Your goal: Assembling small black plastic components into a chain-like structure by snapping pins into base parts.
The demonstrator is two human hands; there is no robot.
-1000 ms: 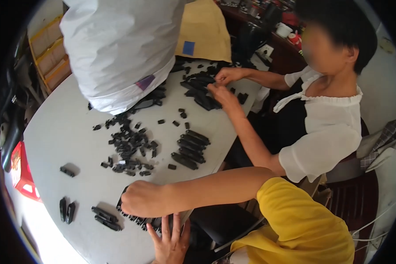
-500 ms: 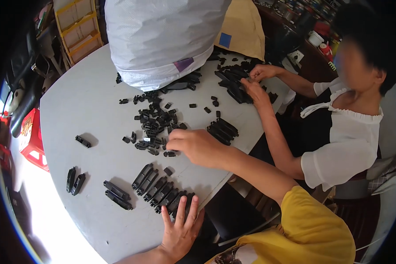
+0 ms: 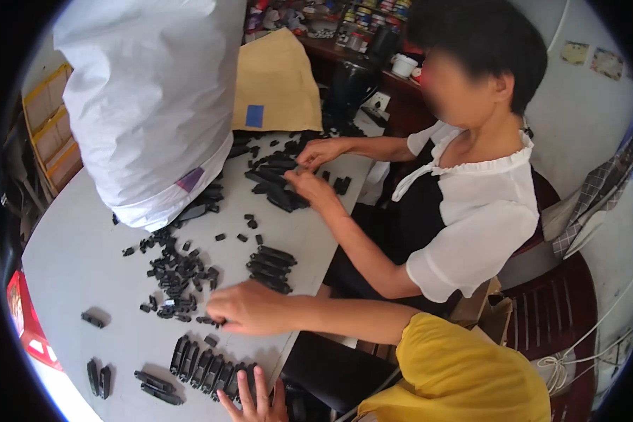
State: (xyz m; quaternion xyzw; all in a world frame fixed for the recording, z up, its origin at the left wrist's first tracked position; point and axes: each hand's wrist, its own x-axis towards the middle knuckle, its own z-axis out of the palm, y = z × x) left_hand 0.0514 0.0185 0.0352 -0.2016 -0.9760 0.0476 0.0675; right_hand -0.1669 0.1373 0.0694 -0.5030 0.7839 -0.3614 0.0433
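My left hand (image 3: 259, 404) lies with its fingers spread at the near end of a row of long black plastic parts (image 3: 204, 367), fingertips against the last ones. My right hand (image 3: 243, 308) is closed, its fingers curled down at the near right edge of a heap of small black plastic pieces (image 3: 176, 271). What is between its fingertips is hidden. One small black block (image 3: 210, 340) lies alone just beyond the row. Left of the row sit a pair of long black parts (image 3: 158, 387), another pair (image 3: 99, 378) and a single one (image 3: 93, 320).
Beyond my right arm, a co-worker's hands (image 3: 315, 172) handle long black parts (image 3: 278, 184) on the grey table (image 3: 63, 253). A stack of black parts (image 3: 271, 267) lies nearer. A big white sack (image 3: 148, 91) and a brown paper bag (image 3: 278, 81) stand at the back.
The view has turned up and to the right, so the table sits lower and further left. My right hand stays by the heap, fingers lowered to the tabletop. My left hand keeps its place.
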